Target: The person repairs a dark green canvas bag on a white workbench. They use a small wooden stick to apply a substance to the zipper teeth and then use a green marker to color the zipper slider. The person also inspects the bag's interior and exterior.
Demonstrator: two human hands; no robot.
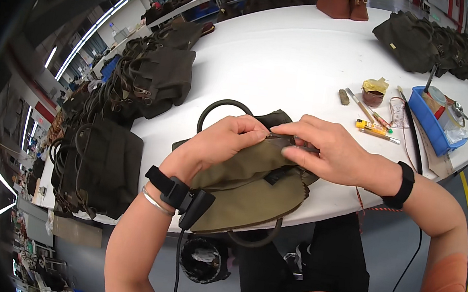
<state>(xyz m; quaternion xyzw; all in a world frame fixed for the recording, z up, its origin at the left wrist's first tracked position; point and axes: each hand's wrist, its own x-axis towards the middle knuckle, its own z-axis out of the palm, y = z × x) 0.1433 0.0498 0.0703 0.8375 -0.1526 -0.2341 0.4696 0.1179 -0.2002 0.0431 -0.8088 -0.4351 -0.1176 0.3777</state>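
Note:
An olive-green handbag (238,207) lies unzipped at the table's near edge, its lighter lining showing. One rounded handle stands up on the far side, and another hangs over the edge towards me. My left hand (226,139) pinches the bag's far zip edge between thumb and fingertips. Just to its right, my right hand (326,148) grips the same edge, thumb below and fingers above. A short stretch of dark zip (279,136) shows between the two hands. Inside the opening a small black label (278,175) is visible. Whatever lies under my right fingers is hidden.
Dark handbags (161,77) crowd the table's left side; more (413,42) lie at the far right. Brown bags (343,1) stand at the back. Right of my hands are a small jar (374,94), pens (372,127) and a blue tray (430,119). A bin (203,261) stands below.

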